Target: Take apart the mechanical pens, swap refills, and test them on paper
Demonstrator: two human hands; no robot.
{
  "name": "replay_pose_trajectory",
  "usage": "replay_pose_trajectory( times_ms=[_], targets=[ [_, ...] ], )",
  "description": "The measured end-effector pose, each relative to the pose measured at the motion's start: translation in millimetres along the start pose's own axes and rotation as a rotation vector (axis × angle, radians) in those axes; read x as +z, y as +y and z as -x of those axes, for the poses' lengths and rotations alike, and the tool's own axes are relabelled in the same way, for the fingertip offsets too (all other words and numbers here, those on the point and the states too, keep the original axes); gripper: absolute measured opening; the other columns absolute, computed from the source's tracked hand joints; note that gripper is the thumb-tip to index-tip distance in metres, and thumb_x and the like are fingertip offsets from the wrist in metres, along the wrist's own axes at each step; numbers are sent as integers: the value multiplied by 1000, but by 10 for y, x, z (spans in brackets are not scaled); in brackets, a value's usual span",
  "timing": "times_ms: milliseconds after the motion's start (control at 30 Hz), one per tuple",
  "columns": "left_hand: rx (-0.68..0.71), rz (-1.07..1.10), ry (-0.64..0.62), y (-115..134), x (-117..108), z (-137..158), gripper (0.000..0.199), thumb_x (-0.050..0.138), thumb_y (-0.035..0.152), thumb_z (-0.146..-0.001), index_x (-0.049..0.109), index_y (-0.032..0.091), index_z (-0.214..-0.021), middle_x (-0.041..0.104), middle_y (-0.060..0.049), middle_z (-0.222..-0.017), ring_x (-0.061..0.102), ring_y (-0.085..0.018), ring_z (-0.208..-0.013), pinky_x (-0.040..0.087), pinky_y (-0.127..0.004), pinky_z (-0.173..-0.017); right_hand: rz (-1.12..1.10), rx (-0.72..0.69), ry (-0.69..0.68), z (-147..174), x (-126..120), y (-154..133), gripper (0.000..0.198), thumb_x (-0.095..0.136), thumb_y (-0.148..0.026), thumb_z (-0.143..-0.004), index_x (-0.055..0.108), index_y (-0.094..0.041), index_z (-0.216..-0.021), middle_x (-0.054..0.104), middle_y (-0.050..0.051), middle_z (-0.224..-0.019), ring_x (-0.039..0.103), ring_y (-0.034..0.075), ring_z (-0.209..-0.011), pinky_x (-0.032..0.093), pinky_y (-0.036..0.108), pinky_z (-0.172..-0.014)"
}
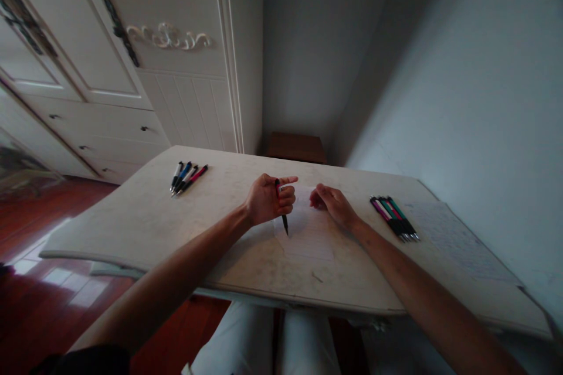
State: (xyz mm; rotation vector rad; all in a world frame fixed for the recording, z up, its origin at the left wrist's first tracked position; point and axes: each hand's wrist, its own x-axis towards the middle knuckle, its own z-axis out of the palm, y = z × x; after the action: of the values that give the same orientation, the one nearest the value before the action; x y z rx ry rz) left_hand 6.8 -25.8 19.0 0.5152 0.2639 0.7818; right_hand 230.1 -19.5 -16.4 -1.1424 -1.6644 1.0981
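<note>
My left hand (271,199) holds a pen (285,224) with a dark grip and a pinkish-red upper part. Its index finger points out to the right, while the other fingers curl round the pen, whose tip slants down over a sheet of lined paper (308,240). Just right of it, my right hand (333,202) hovers over or rests on the paper's upper right, fingers loosely bent and partly hidden. Nothing shows in that hand. Several pens (189,179) lie fanned out on the left of the table, and several more pens (394,218) lie side by side on the right.
The white table (132,217) has a curved front edge, close to my legs. A written-on sheet (457,237) lies at the right, by the wall (492,99). Behind stand a white cabinet (185,94) and a brown wooden piece (295,146).
</note>
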Motion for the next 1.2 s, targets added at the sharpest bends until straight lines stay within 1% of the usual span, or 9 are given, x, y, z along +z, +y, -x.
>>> replay_pose_trajectory(
  times_ms=[133,300,533,700,967,1200],
  targets=[
    [0,4,-14,-3,-6,0,35,46,25,-76,64,10,-101,37,1,-62,39,-15,-51,30,-25,-44,0,2,-9,-3,-5,-2,61,44,-74,-85,63,-18,-71,66,6,-69,59,16,-65,46,28,-62],
    [15,23,2,3,5,5,32,47,26,-78,64,10,-100,37,1,-62,39,-14,-51,28,-23,-43,-10,2,-24,-13,-17,24,60,44,-73,-85,64,-18,-72,65,6,-70,59,16,-67,47,28,-63],
    [11,13,-32,7,-4,3,35,46,25,-77,64,10,-103,36,1,-62,39,-14,-52,31,-24,-45,-15,5,-15,-5,-8,21,60,45,-72,-86,64,-17,-71,66,6,-69,59,15,-65,46,27,-63],
    [23,35,-25,11,1,10,33,47,31,-81,63,10,-101,35,2,-63,38,-13,-53,28,-22,-44,-41,13,-21,-15,-7,39,60,46,-72,-85,63,-17,-71,65,5,-69,58,15,-64,45,27,-62],
    [10,2,-42,16,-4,1,34,46,25,-77,64,9,-101,34,2,-63,37,-13,-52,29,-23,-45,-50,-2,-29,-16,-7,38,58,47,-71,-86,64,-17,-71,64,5,-68,58,15,-64,45,28,-63],
    [28,21,-20,10,14,8,33,47,26,-77,64,9,-99,35,1,-62,37,-13,-51,28,-22,-44,-60,12,-26,-3,0,16,59,48,-72,-84,63,-17,-72,64,5,-69,57,15,-64,44,27,-62]
  ],
)
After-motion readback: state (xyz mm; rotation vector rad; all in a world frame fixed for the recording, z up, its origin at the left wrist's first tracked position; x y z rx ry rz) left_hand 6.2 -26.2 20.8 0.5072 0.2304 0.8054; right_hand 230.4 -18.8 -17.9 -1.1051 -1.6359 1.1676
